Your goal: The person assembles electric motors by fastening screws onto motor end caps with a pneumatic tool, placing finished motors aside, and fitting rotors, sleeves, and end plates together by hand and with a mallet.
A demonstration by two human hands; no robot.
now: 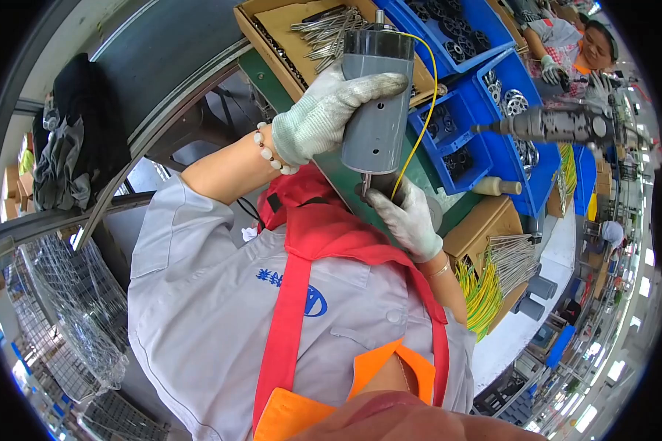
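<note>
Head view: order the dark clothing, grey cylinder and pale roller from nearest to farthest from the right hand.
1. Grey cylinder: just above the right hand in the picture.
2. Pale roller: to the right.
3. Dark clothing: far left.

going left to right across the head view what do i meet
black-and-gray draped cloth, white beaded bracelet, smooth gray cylinder with a glossy black end, cream cylindrical piece, co-worker's white-gloved hand

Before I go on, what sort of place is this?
Likely a factory assembly workshop: a smooth, glossy grey cylinder in the white-gloved left hand, blue plastic bins of small round metal parts, and a bundle of thin yellow-green wires.
</note>
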